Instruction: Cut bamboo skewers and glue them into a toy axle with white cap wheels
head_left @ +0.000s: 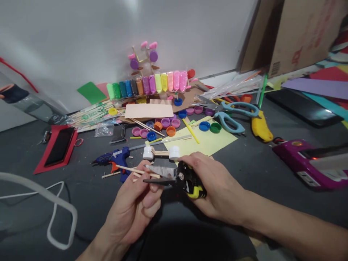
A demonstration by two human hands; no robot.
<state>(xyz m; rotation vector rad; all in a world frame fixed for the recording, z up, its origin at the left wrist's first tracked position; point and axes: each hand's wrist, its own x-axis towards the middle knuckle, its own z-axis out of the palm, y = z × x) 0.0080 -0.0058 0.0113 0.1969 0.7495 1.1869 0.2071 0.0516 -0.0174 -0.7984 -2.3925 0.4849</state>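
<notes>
Grasping black-and-yellow snips (191, 181) in the head view, the right hand (217, 186) wraps its fingers around the handles, blades parted about a wooden stick (127, 168). The left hand (133, 203) pinches that stick between its fingers above the tabletop (92, 204), near white caps (174, 152) and a blue glue gun (121, 156).

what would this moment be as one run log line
left hand: holds thin sticks | right hand: holds cutters | blades: apart, at the sticks | near left hand: blue glue gun
</notes>
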